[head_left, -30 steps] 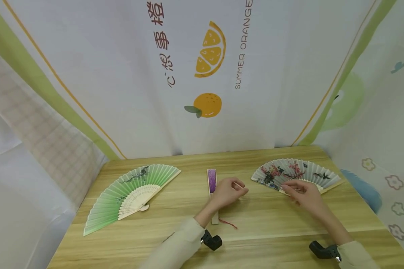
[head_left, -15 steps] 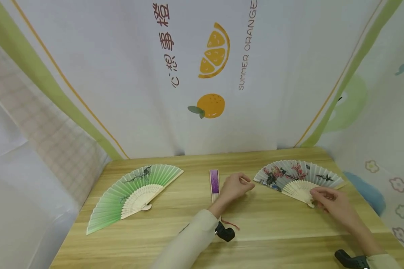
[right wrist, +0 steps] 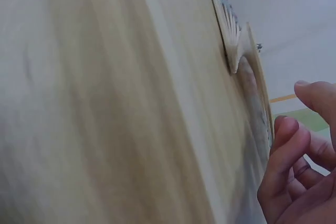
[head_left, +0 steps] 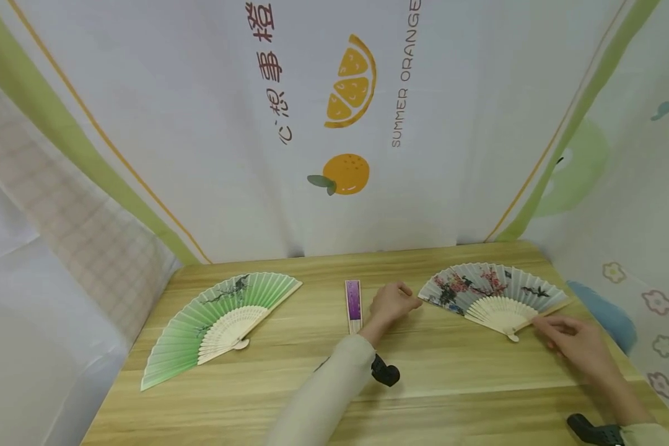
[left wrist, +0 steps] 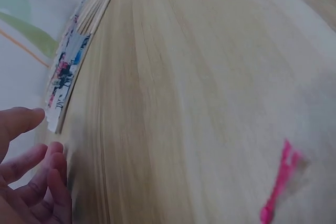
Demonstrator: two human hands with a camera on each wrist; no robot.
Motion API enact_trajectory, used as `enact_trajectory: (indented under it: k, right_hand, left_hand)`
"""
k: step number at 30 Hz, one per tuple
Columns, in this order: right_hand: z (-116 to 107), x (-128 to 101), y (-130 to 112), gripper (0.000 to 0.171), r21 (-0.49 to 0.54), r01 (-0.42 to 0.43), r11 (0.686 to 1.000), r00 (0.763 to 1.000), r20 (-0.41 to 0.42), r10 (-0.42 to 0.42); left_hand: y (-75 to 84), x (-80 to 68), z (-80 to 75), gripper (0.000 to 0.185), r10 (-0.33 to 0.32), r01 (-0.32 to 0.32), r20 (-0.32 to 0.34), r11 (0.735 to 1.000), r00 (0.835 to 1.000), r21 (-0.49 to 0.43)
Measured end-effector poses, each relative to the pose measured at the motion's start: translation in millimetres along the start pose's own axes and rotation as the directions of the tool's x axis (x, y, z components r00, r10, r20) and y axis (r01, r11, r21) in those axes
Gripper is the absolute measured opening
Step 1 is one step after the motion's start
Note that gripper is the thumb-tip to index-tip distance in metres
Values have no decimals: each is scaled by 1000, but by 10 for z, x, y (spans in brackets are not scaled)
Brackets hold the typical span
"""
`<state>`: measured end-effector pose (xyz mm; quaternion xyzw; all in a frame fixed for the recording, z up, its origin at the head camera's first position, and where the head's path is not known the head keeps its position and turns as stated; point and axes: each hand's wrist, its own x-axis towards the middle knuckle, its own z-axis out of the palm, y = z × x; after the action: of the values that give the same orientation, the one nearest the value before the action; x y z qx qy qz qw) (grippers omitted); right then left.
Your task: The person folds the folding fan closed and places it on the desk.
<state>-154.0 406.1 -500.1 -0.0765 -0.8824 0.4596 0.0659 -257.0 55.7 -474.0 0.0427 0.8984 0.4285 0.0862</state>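
Wooden table, head view: white floral fan spread flat at right; left hand loosely curled beside its left edge, empty; right hand relaxed near right guard. Left wrist: fingers slack beside fan edge. Right wrist: fingers loosely bent, gripping nothing, near fan pivot.

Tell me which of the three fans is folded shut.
The purple fan, lying in the middle of the table just beside the left hand. The green fan and the white floral fan are both spread open.
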Motion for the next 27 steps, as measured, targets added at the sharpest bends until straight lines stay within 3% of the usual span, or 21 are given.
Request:
enact_trajectory:
  k: [6, 19, 27]
  right_hand:
    - [54, -8, -7, 42, -46, 19, 999, 999, -39, -20]
    - [195, -22, -55, 48, -123, -87, 989, 984, -163, 67]
    - [224, -36, -41, 45, -146, -80, 986, 978, -203, 49]
  left_hand:
    - [30, 43, 63, 31, -15, 17, -44, 998, 999, 53]
    - [77, 118, 181, 29, -21, 26, -67, 997, 998, 72]
    - [91, 152, 276, 28, -23, 33, -96, 994, 995, 102]
